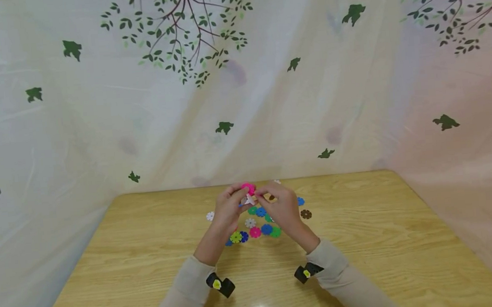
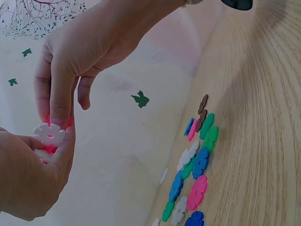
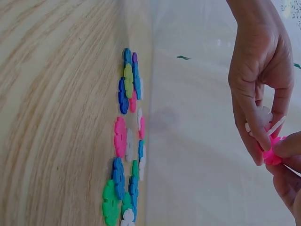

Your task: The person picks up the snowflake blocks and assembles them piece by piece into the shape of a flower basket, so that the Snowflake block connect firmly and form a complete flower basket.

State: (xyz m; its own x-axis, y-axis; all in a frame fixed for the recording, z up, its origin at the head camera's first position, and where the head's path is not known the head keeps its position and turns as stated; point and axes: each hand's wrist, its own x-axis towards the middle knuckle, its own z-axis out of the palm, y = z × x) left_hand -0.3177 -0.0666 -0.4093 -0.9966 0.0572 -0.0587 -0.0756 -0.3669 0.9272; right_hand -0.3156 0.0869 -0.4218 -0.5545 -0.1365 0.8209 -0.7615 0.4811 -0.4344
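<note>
A person's left hand (image 1: 227,209) and right hand (image 1: 279,206) meet above a wooden desk (image 1: 365,240), both closed at the fingertips on a small bunch of flower-shaped plastic pieces. The left hand, fingers curled, grips a bright pink disc (image 1: 247,186) and a white disc (image 2: 43,133); the right hand pinches the pink side of the bunch between thumb and fingers. The fingers hide how the pieces meet. More discs lie on the desk around the hands: a brown disc (image 1: 305,214) just right of the right hand, a loose white disc (image 1: 210,216) left of the left hand, and a yellow disc (image 1: 235,237) beside the left wrist. Between the two wrists, on the near side of the hands, sit a flat pink disc (image 1: 255,232) and a blue disc (image 1: 267,229).
</note>
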